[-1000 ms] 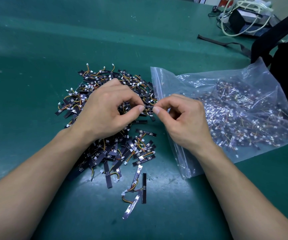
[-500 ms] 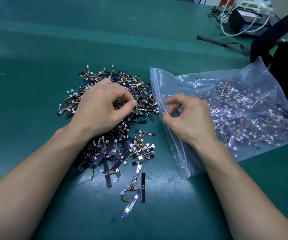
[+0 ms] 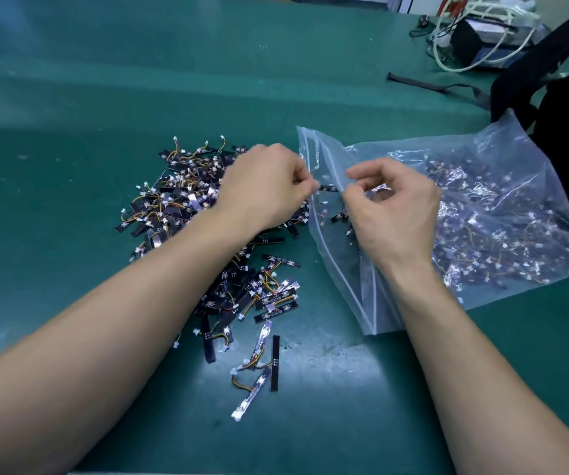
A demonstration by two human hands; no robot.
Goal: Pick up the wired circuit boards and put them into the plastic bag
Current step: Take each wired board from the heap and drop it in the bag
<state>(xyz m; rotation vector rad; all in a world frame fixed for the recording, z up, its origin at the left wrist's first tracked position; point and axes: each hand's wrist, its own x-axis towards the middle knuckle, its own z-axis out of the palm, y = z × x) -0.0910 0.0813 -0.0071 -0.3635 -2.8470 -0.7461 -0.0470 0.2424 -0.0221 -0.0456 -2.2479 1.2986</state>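
Notes from my remote station:
- Two arms enter from bottom corners: left forearm (image 3: 111,337), right forearm (image 3: 481,365).
- Both bare from frame edge to wrist, nothing worn.
- Left hand (image 3: 262,190) and right hand (image 3: 396,217) bare too.
- Knuckle ridges and faint tendon lines show on back of right hand.
- Wide lens swells forearms near frame edge.
- Fingernails too small for me to judge.

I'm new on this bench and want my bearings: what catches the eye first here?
A tangled pile of wired circuit boards sprawls on the green mat, partly under the left hand. To its right lies a clear plastic bag, already holding many boards, its mouth lifted by the right hand. The left hand's fingers pinch one board at that mouth.
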